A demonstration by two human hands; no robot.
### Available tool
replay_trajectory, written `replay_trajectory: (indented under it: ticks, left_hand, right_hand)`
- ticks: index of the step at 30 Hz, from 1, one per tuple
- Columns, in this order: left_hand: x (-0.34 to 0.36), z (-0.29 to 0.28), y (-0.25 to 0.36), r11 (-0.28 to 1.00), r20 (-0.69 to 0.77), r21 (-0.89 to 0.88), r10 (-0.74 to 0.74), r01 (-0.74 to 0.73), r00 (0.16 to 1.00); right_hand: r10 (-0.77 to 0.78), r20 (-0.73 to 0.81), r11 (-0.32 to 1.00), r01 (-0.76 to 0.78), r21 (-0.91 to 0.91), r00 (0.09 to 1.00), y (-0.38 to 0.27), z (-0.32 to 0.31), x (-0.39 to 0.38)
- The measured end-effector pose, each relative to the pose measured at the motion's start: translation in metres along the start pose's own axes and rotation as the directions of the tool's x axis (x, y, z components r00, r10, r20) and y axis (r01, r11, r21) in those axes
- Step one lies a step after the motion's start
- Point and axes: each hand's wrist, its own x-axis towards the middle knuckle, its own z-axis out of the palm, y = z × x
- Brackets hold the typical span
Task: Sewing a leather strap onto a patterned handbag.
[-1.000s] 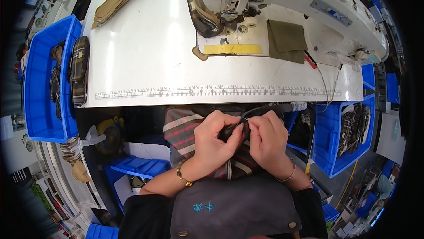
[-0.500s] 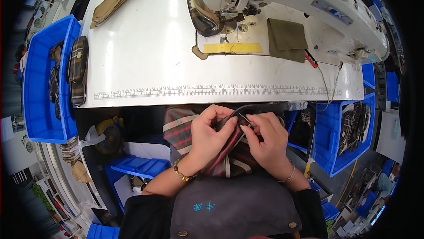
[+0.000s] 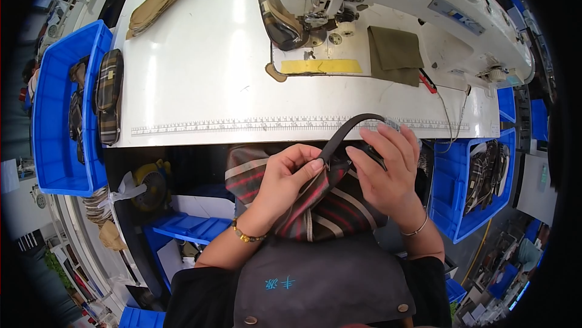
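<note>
Striped fabric (image 3: pixel 339 213), dark brown with red and beige bands, lies bunched over my lap at the table's front edge. A black strip (image 3: pixel 348 127) rises from it and arcs to the right over the table edge. My left hand (image 3: pixel 282 185) is closed, thumb and forefinger pinching the fabric where the strip meets it. Just right of that pinch, my right hand (image 3: pixel 388 170) has its fingers spread beside the strip. Nothing shows gripped in it, though its palm side is partly hidden.
Beyond my hands stands a white sewing machine (image 3: pixel 418 0) with a plaid pouch (image 3: pixel 282 22) near its needle. Olive cloth (image 3: pixel 394 55) and a printed ruler (image 3: pixel 242 124) are on the white table (image 3: pixel 194 73). Blue bins (image 3: pixel 66 173) flank both sides; plaid pouches (image 3: pixel 109 97) lean at the left edge.
My right hand has left its pinch at the fabric, moving up and right with fingers spreading. The black strip now arches higher over the table edge. My left hand keeps its pinch.
</note>
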Motion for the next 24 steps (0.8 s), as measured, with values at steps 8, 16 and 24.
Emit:
replay_trajectory:
  ticks: [8,16,24]
  left_hand:
    - [0.0,-0.011,0.001,0.964,0.191,-0.187,-0.153,0.189,0.97]
    - [-0.01,-0.002,-0.005,0.973,0.102,0.208,0.079,-0.099,0.992]
    - [-0.017,0.006,-0.006,0.747,-0.03,0.623,0.321,-0.234,0.947]
  right_hand:
    - [-0.289,0.248,0.944,0.233,0.232,0.924,0.03,0.015,0.023]
    - [-0.259,0.437,0.876,0.019,0.482,0.861,0.032,0.021,0.034]
    - [-0.28,0.581,0.863,-0.065,0.501,0.764,0.038,0.014,0.047]
